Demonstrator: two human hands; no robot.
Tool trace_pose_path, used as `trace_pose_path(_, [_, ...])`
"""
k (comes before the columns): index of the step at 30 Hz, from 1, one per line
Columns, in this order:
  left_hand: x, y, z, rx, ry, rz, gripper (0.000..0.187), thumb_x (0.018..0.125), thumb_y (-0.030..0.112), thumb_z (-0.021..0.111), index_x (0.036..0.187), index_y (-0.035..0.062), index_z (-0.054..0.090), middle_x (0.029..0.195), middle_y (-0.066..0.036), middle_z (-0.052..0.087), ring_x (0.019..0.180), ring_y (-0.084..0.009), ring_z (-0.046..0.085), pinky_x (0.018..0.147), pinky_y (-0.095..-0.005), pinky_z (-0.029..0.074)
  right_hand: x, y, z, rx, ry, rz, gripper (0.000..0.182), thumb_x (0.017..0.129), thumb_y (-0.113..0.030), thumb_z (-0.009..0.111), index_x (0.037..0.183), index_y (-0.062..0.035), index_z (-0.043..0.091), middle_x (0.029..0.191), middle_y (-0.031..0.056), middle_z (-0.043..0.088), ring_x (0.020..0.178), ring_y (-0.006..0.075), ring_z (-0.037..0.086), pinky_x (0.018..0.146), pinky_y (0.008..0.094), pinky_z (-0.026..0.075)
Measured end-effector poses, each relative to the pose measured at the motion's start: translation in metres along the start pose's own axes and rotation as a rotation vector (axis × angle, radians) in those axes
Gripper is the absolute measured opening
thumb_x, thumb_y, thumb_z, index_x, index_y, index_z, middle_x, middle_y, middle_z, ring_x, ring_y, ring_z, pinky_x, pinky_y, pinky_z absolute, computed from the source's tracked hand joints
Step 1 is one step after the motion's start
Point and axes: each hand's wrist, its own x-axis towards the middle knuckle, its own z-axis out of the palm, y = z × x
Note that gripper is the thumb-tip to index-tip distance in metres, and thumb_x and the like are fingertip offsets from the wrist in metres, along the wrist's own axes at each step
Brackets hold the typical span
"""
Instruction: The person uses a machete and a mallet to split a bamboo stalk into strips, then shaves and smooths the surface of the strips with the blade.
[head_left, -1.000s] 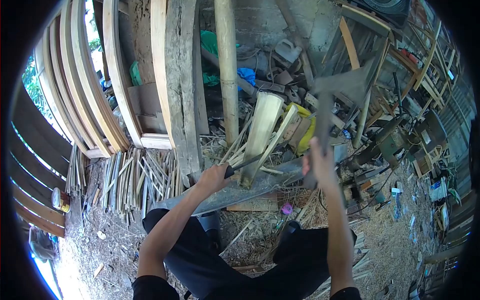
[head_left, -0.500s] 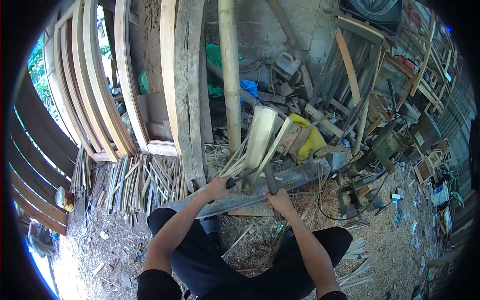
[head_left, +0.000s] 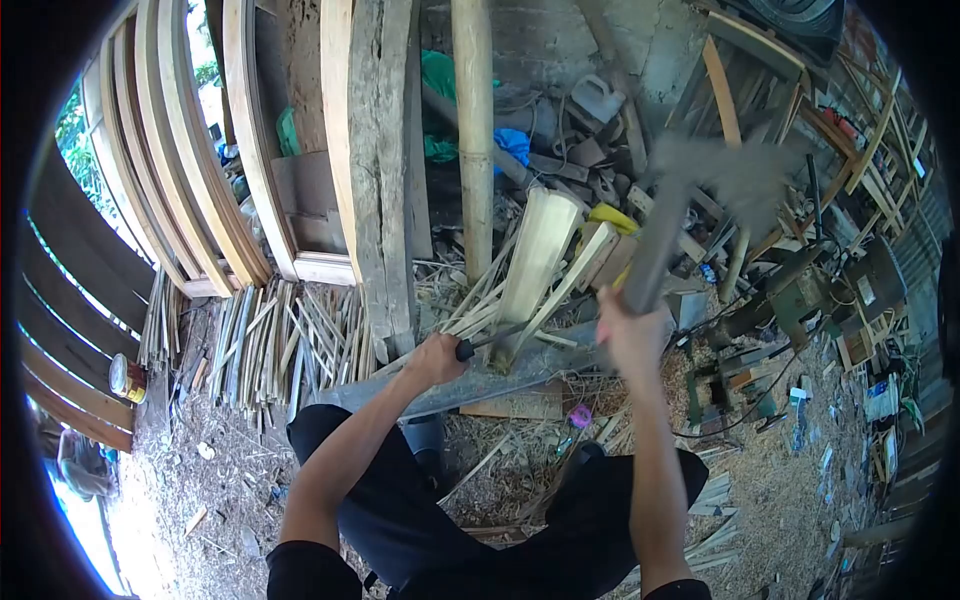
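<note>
My left hand (head_left: 437, 359) is closed around the black handle of a knife (head_left: 464, 349). Its blade reaches right to the lower end of a wide split bamboo piece (head_left: 540, 250). Beside that piece leans a narrower bamboo strip (head_left: 570, 285), the two close together at the bottom. My right hand (head_left: 634, 330), blurred, grips the shaft of a mallet (head_left: 660, 250) raised to the right of the bamboo. The mallet's broad grey-brown head is smeared by motion. A long grey beam (head_left: 440, 397) lies across in front of my knees, under the bamboo's lower end.
Bundles of thin strips (head_left: 270, 350) lie at the left below curved wooden frames (head_left: 180, 150). An upright bamboo pole (head_left: 474, 140) and a weathered post (head_left: 380, 180) stand ahead. Machine parts (head_left: 800, 310) and a cable sit at the right. Shavings cover the ground (head_left: 740, 480).
My right hand has swung the mallet up and to the right, away from the bamboo. My left hand stays on the knife at the bamboo's lower end. The view has shifted slightly.
</note>
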Motion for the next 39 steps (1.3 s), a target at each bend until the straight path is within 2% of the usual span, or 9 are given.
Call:
trace_pose_path(3, [0.006,0.0,0.007,0.007,-0.078,-0.107,0.028,0.069,0.023,0.07,0.085,0.0003,0.067,0.081,-0.025,0.065,0.082,-0.0397,0.064,0.075,-0.0463,0.052,-0.023,0.204,-0.007,-0.637,-0.096,-0.043,0.046,0.077,-0.016,0.066,0.108,0.0128,0.051,0.091,0.029,0.063,0.073,0.0341,0.067,0.065,0.0419,0.052])
trace_pose_path(4, [0.005,-0.005,0.018,0.007,-0.069,-0.103,0.028,0.069,0.023,0.07,0.085,0.0003,0.067,0.081,-0.025,0.065,0.082,-0.0397,0.064,0.075,-0.0463,0.052,-0.045,0.147,-0.001,-0.58,-0.46,0.554,0.039,0.075,-0.01,0.061,0.105,0.0139,0.052,0.094,0.0329,0.062,0.088,0.0404,0.065,0.079,0.0453,0.051])
trace_pose_path(5, [0.004,-0.017,0.032,0.122,-0.075,-0.106,0.03,0.069,0.024,0.07,0.086,-0.0001,0.067,0.086,-0.024,0.066,0.085,-0.0393,0.064,0.076,-0.0461,0.052,-0.034,0.246,-0.003,-0.571,-0.538,0.64,0.036,0.072,-0.007,0.059,0.104,0.0112,0.055,0.092,0.0332,0.062,0.097,0.0421,0.062,0.082,0.0461,0.049])
trace_pose_path(7, [0.003,-0.028,0.038,0.233,-0.03,-0.107,0.032,0.069,0.025,0.069,0.087,-0.0005,0.067,0.09,-0.024,0.066,0.087,-0.0389,0.064,0.077,-0.0459,0.053,-0.049,0.29,0.014,-0.674,-0.2,0.195,0.017,0.072,-0.006,0.058,0.078,0.0094,0.062,0.062,0.0199,0.061,0.06,0.0324,0.065,0.057,0.0421,0.049])
trace_pose_path(15, [-0.013,-0.016,0.035,0.279,-0.164,-0.195,0.033,0.069,0.026,0.067,0.091,0.0007,0.068,0.094,-0.023,0.066,0.089,-0.0384,0.065,0.079,-0.0457,0.053,-0.045,0.2,0.013,-0.593,-0.338,0.333,0.024,0.074,-0.013,0.065,0.088,0.0062,0.06,0.068,0.0194,0.064,0.058,0.0309,0.065,0.056,0.0401,0.05])
trace_pose_path(23, [-0.008,-0.03,0.049,0.166,-0.142,-0.187,0.029,0.074,0.019,0.061,0.092,-0.0019,0.067,0.092,-0.025,0.066,0.088,-0.0391,0.065,0.078,-0.0451,0.054,-0.002,0.047,0.037,-0.057,0.004,-0.045,0.013,0.082,-0.007,0.063,0.085,0.002,0.054,0.058,0.0061,0.055,0.043,0.0157,0.055,0.044,0.0331,0.041])
trace_pose_path(28, [-0.004,-0.026,0.052,0.162,-0.217,-0.258,0.031,0.073,0.023,0.064,0.095,0.0006,0.067,0.098,-0.024,0.065,0.093,-0.0382,0.064,0.082,-0.0454,0.053,-0.021,0.189,0.05,-0.359,0.147,-0.155,0.032,0.08,-0.009,0.064,0.105,0.0045,0.048,0.077,0.0146,0.06,0.056,0.0218,0.06,0.051,0.0362,0.047])
trace_pose_path(32, [0.0,-0.045,0.08,0.138,-0.241,-0.264,0.033,0.075,0.021,0.065,0.097,-0.0022,0.066,0.104,-0.024,0.065,0.098,-0.0375,0.064,0.083,-0.045,0.053,-0.048,0.266,0.031,-0.552,-0.329,0.51,0.042,0.08,-0.005,0.061,0.114,0.0087,0.041,0.073,0.014,0.058,0.056,0.0229,0.058,0.051,0.0381,0.047])
trace_pose_path(39, [0.001,-0.038,0.074,0.127,-0.277,-0.296,0.032,0.075,0.019,0.066,0.1,-0.0001,0.066,0.105,-0.023,0.065,0.099,-0.0374,0.063,0.085,-0.0455,0.052,-0.048,0.232,0.03,-0.023,-0.314,0.578,0.007,0.08,-0.001,0.058,0.08,0.0037,0.053,0.057,0.0071,0.052,0.044,0.0176,0.051,0.042,0.0335,0.044])
